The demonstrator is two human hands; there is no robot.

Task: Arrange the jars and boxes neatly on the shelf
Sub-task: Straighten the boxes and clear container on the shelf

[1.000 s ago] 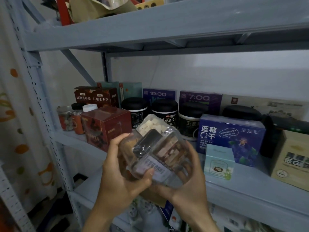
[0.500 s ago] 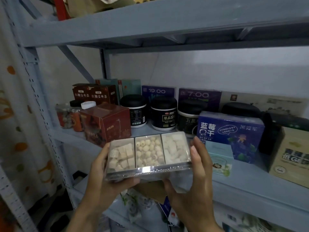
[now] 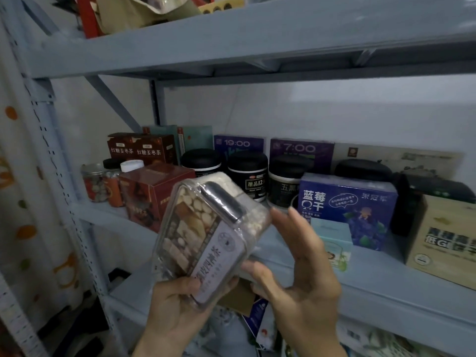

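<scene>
Clear plastic compartment box of dried pieces [image 3: 206,238], flat half a second ago, now tipped on end in gripping left hand [image 3: 180,305]; right hand [image 3: 301,274] released, fingers spread; grey metal shelf [image 3: 360,287] placement pending

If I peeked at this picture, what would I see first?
First you'd spot the clear plastic box of pale snack pieces, tilted on end in the middle, gripped from below by the left hand while the right hand hovers open beside it. Behind, on the grey shelf, a bright blue blueberry box stands out in front of a row of black-lidded jars.
</scene>
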